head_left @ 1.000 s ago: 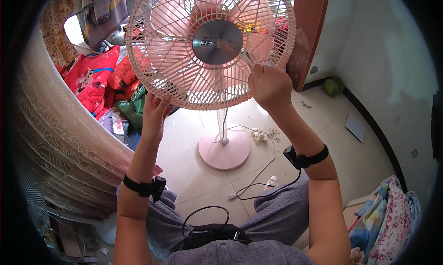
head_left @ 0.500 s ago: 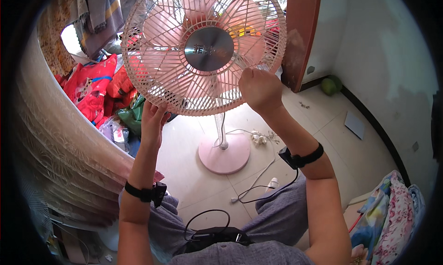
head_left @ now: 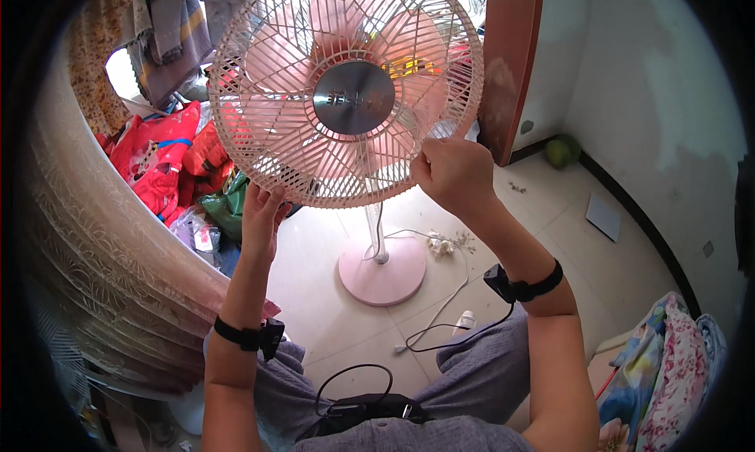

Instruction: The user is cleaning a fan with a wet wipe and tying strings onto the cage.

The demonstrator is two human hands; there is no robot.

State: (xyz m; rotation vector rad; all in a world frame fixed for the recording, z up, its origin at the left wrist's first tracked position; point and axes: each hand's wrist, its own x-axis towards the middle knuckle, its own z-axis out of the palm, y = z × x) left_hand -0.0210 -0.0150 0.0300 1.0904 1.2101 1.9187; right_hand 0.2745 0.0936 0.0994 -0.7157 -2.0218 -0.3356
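A pedestal fan (head_left: 354, 98) with pink blades, a pale wire guard and a dark round centre cap stands in front of me. Its round pink base (head_left: 383, 279) rests on the tiled floor. At the lower left of the guard, my left hand (head_left: 263, 220) has its fingers bent around the rim. My right hand (head_left: 456, 177) is closed like a fist against the lower right rim; whatever lies inside its fingers is hidden. Black straps with small devices circle both forearms. From the fan a white cord (head_left: 444, 302) trails across the floor to a plug.
Red clothes (head_left: 157, 149) and bags are heaped behind a lace curtain (head_left: 118, 239) on the left. A reddish-brown door edge (head_left: 511, 66) stands at the right. Green round fruit (head_left: 561, 151) sits in the corner, near a flat pale panel (head_left: 603, 217). Floral fabric (head_left: 664, 373) hangs at lower right.
The guard has shifted slightly down in the picture. My right hand has moved a little down and to the right along the rim; my left hand remains at the lower left rim.
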